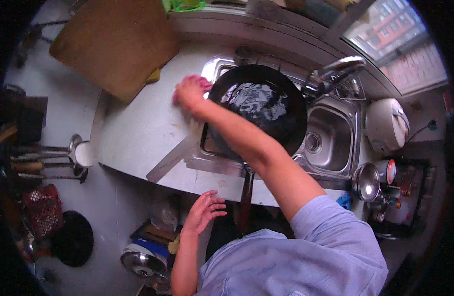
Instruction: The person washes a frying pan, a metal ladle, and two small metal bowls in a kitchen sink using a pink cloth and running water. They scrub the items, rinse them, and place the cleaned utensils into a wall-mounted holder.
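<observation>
My right hand [191, 95] reaches across the sink and presses on a pink cloth [197, 80] at the white countertop [138, 125], left of the sink. A large black wok [264, 107] with liquid in it rests over the left basin of the stainless steel sink, its long handle [245, 199] pointing towards me past the counter's front edge. My left hand [205, 211] is held below that edge, its fingers apart and nothing in it. Right of the wok lies the smaller sink basin [332, 137], with a chrome faucet [323, 79] behind.
A large brown board [116, 44] stands at the back left, a yellow piece [153, 76] at its edge. Ladles [83, 153] hang at the left. To the right are a rice cooker [386, 124], a metal bowl [368, 182] and a gas stove [404, 199]. Metal lids [142, 263] lie below.
</observation>
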`<state>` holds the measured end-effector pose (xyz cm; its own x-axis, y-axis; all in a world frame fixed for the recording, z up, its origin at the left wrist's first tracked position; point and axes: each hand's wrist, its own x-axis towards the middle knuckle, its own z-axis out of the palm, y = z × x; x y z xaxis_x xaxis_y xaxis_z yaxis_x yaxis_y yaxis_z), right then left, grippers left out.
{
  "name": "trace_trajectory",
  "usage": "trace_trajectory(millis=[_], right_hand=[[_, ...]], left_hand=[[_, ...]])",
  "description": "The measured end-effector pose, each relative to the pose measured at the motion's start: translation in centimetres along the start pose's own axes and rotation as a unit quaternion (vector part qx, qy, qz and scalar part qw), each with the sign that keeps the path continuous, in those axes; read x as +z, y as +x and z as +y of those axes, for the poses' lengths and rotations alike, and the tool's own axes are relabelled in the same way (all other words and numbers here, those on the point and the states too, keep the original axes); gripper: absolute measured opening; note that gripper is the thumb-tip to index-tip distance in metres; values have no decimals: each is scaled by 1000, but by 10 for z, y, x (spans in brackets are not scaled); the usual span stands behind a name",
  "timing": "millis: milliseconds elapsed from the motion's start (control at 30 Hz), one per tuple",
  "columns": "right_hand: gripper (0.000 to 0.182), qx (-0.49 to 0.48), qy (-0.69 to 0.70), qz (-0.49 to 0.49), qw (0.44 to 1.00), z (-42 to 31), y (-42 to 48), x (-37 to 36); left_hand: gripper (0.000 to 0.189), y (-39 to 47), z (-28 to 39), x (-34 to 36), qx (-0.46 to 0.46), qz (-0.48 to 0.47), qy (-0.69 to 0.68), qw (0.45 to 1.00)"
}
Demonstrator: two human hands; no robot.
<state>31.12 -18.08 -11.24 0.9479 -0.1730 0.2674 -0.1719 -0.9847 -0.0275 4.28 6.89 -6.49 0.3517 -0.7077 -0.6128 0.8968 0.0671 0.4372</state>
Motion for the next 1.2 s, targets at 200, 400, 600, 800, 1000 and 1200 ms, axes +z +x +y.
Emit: trace_trajectory(millis=[200, 400, 600, 800, 1000, 1200], right_hand=[[18, 104, 603, -88, 786, 1, -43, -57], [41, 206, 808, -44, 551, 99, -122, -110], [34, 299, 847, 20, 439, 162, -205, -185], [48, 309, 838, 91, 440, 217, -260, -178], [35, 338, 633, -13, 696, 222, -263, -121], [38, 136, 51, -49, 988, 191, -253, -45]], left_hand=[[46, 27, 3, 49, -68, -17, 69, 995], [42, 59, -11, 84, -150, -47, 97, 983], [25, 74, -22, 98, -153, 16, 154, 976], [19, 66, -13, 105, -127, 43, 221, 966], [20, 56, -1, 108, -124, 59, 238, 961], [22, 56, -1, 106, -128, 55, 229, 963]])
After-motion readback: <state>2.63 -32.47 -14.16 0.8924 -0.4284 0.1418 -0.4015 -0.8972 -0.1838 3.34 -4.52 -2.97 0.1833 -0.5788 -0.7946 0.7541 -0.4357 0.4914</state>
